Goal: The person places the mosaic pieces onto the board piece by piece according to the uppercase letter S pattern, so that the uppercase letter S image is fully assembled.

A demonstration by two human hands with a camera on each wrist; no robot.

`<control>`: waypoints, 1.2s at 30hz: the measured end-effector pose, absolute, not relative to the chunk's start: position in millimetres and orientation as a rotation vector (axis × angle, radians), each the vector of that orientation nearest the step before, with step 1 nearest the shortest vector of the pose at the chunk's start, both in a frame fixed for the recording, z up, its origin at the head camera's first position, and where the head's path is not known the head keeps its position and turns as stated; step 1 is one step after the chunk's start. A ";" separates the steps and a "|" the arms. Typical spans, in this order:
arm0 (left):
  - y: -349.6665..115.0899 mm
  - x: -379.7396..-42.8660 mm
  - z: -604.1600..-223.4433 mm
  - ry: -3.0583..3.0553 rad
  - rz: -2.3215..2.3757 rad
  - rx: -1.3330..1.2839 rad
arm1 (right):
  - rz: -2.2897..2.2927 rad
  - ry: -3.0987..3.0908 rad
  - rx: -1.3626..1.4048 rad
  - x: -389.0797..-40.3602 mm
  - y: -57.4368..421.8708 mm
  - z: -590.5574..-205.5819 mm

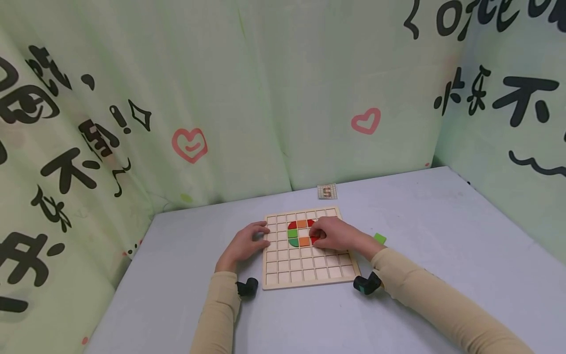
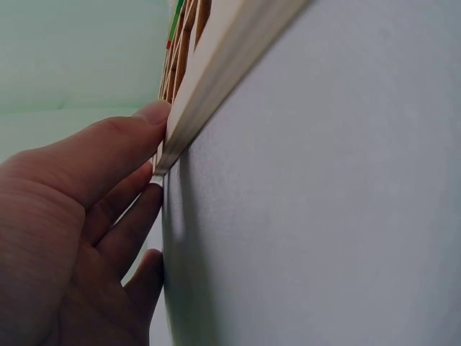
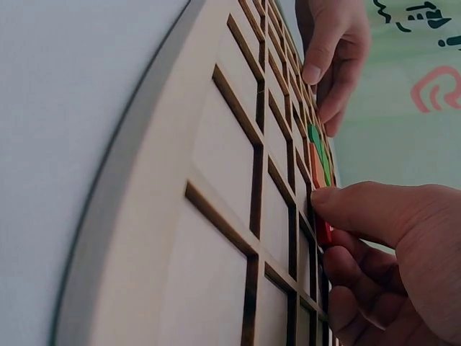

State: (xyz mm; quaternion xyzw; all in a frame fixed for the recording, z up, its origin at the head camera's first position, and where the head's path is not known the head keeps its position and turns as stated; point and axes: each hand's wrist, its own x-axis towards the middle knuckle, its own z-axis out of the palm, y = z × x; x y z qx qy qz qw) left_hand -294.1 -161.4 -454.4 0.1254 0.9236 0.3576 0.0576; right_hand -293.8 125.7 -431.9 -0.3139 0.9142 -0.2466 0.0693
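A wooden grid board [image 1: 296, 268] lies on the table, its cells framed by thin raised strips. Red, orange and green tiles form a ring in its upper middle, among them a light green square tile [image 1: 293, 233] and an orange tile [image 1: 304, 241]. My left hand [image 1: 243, 244] rests against the board's left edge; the left wrist view shows the thumb [image 2: 122, 148] on the rim. My right hand [image 1: 335, 233] reaches over the board from the right. In the right wrist view its thumb and fingers pinch a red tile [image 3: 323, 229], partly hidden by them, at the grid.
A loose light green tile [image 1: 380, 238] lies right of the board, near the right forearm. Beyond the board's far edge is a small patterned card [image 1: 327, 191]. A printed curtain [image 1: 274, 98] stands behind the white table [image 1: 185, 275].
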 end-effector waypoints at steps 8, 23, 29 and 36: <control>-161.2 -294.7 -454.7 2.805 1.081 0.392 | -0.756 2.752 -0.961 -292.9 125.8 -431.4; -161.1 -295.8 -455.8 2.806 1.086 0.400 | -0.771 2.760 -0.951 -293.2 125.1 -433.1; -161.5 -296.2 -456.2 2.819 1.067 0.402 | -0.799 2.765 -0.940 -292.0 123.5 -432.5; -161.6 -295.4 -456.5 2.815 1.066 0.399 | -0.837 2.776 -0.843 -293.6 132.6 -431.2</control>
